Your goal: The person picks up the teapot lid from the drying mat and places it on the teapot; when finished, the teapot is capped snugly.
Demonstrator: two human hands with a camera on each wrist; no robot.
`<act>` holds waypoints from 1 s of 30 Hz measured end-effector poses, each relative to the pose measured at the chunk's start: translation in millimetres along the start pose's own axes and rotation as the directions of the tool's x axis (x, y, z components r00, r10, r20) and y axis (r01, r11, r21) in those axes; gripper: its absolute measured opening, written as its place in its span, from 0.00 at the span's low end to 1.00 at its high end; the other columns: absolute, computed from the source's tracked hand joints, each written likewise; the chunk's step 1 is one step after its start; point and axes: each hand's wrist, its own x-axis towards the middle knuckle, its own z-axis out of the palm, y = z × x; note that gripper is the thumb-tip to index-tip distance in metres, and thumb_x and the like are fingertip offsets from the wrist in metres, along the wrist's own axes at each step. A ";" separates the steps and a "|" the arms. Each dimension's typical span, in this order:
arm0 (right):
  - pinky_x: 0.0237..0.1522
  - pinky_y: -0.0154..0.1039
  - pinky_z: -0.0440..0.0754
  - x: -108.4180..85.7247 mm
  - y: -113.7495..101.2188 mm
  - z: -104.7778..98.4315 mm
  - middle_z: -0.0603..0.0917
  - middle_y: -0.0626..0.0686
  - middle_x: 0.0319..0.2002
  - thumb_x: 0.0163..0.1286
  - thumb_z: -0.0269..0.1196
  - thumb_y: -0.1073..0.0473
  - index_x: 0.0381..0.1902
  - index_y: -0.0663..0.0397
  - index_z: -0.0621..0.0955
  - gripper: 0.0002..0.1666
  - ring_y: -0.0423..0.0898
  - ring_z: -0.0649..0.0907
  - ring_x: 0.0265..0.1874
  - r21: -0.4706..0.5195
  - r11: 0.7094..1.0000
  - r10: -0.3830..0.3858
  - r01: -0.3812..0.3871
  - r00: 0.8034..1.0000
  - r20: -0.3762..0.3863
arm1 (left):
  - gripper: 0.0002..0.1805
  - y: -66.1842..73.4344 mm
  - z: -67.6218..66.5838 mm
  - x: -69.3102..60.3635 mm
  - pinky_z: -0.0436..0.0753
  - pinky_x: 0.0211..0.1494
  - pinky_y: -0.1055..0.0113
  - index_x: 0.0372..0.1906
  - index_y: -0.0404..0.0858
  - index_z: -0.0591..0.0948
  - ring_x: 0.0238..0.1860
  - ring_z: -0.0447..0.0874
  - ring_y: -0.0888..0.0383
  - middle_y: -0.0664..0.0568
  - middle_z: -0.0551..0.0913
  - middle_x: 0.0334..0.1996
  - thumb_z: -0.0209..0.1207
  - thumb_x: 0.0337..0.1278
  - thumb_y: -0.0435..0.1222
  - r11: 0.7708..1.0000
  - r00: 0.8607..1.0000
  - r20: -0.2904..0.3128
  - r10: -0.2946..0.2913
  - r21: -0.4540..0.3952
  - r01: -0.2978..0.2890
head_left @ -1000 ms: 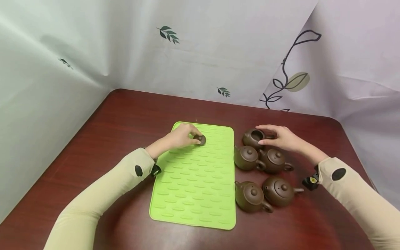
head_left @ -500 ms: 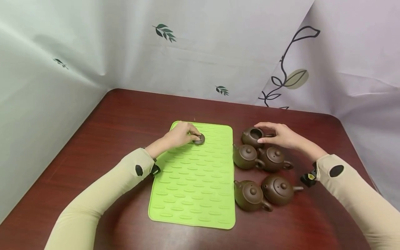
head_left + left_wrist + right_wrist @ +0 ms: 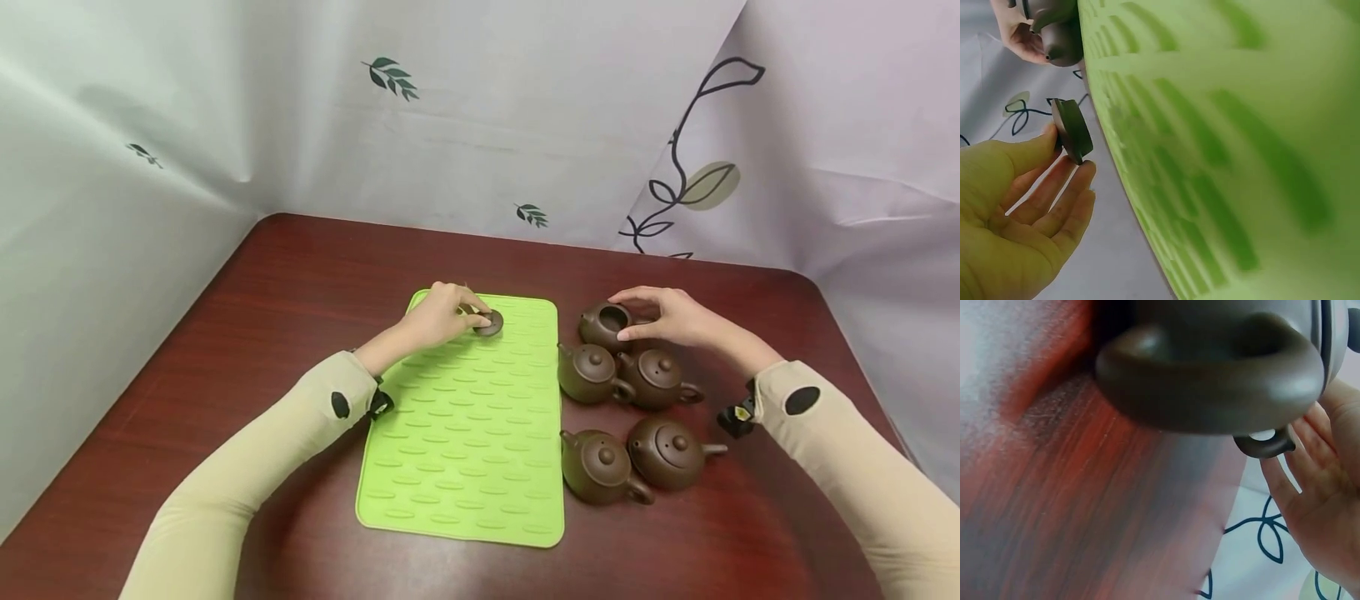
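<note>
My left hand (image 3: 441, 317) pinches a small round brown teapot lid (image 3: 492, 324) between thumb and fingers over the far part of a green silicone mat (image 3: 465, 467). In the left wrist view the lid (image 3: 1075, 131) is tilted on edge, apart from the mat. To the right of the mat, my right hand (image 3: 678, 317) holds a lidless brown teapot (image 3: 596, 326), its thumb at the near side and its fingers at the far side. That pot's round opening faces up. In the right wrist view a large handle in front hides much of the grip.
Two lidded brown teapots, a left one (image 3: 587, 375) and a right one (image 3: 656, 379), stand just nearer than the open pot. Another pair, a teapot (image 3: 598, 468) and its neighbour (image 3: 670, 454), stands closer to me. Reddish wooden table (image 3: 300, 275); patterned curtain (image 3: 465, 142) behind.
My left hand has carried the lid a little to the right and away from me. The right hand stays at the lidless teapot. The head view has shifted slightly.
</note>
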 end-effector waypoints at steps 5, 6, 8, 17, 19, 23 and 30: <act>0.51 0.49 0.77 5.9 -2.3 -2.7 0.78 0.55 0.57 0.54 0.70 0.45 0.59 0.50 0.75 0.35 0.54 0.79 0.54 -0.034 0.999 -0.008 0.008 1.000 -0.009 | 0.10 13.2 2.6 16.4 0.79 0.31 0.70 0.41 0.39 0.86 0.32 0.83 0.60 0.48 0.86 0.40 0.64 0.54 0.38 0.999 0.999 -0.022 0.024 -0.032 -0.025; 0.51 0.50 0.77 6.6 -3.3 -3.0 0.78 0.55 0.57 0.54 0.70 0.45 0.59 0.49 0.75 0.35 0.54 0.78 0.54 -0.043 0.999 -0.011 0.010 1.000 -0.009 | 0.10 16.2 3.6 19.8 0.80 0.31 0.69 0.41 0.39 0.86 0.32 0.83 0.59 0.48 0.86 0.40 0.64 0.54 0.38 0.999 0.999 -0.025 0.035 -0.036 -0.036; 0.51 0.49 0.77 7.5 -4.0 -2.7 0.78 0.55 0.56 0.53 0.70 0.43 0.58 0.49 0.76 0.36 0.54 0.79 0.53 -0.039 0.999 -0.006 0.005 1.000 -0.014 | 0.11 22.4 6.4 26.6 0.80 0.34 0.68 0.41 0.39 0.86 0.33 0.83 0.58 0.48 0.86 0.40 0.64 0.55 0.38 0.998 0.998 -0.027 0.054 -0.038 -0.055; 0.53 0.47 0.77 2.1 0.4 -1.7 0.80 0.53 0.55 0.48 0.71 0.39 0.57 0.44 0.77 0.38 0.52 0.78 0.55 -0.013 0.999 0.050 -0.050 0.999 -0.007 | 0.12 48.8 21.8 57.9 0.77 0.37 0.72 0.44 0.41 0.86 0.37 0.81 0.62 0.51 0.86 0.41 0.62 0.57 0.39 0.993 0.993 -0.028 0.113 -0.029 -0.114; 0.53 0.48 0.77 2.2 1.1 -2.2 0.80 0.52 0.54 0.47 0.71 0.38 0.56 0.44 0.77 0.38 0.53 0.78 0.54 -0.019 0.998 0.052 -0.052 0.999 -0.007 | 0.11 54.3 24.8 63.4 0.75 0.36 0.73 0.44 0.41 0.86 0.35 0.80 0.63 0.51 0.86 0.42 0.62 0.57 0.39 0.992 0.992 -0.017 0.123 -0.031 -0.123; 0.52 0.49 0.78 4.5 0.3 -3.7 0.80 0.53 0.54 0.46 0.72 0.38 0.56 0.44 0.78 0.38 0.53 0.79 0.54 -0.023 0.999 0.047 -0.047 0.999 0.002 | 0.12 67.4 30.6 72.3 0.74 0.38 0.75 0.45 0.42 0.86 0.39 0.80 0.64 0.52 0.85 0.42 0.61 0.58 0.40 0.989 0.989 0.015 0.147 -0.030 -0.147; 0.51 0.48 0.78 8.6 -2.4 -6.0 0.80 0.57 0.53 0.45 0.73 0.40 0.55 0.50 0.78 0.40 0.55 0.79 0.53 -0.024 0.998 0.056 -0.056 0.998 0.008 | 0.11 86.9 44.1 88.8 0.74 0.32 0.77 0.44 0.44 0.86 0.32 0.79 0.66 0.54 0.86 0.40 0.61 0.58 0.42 0.988 0.986 0.067 0.156 -0.034 -0.154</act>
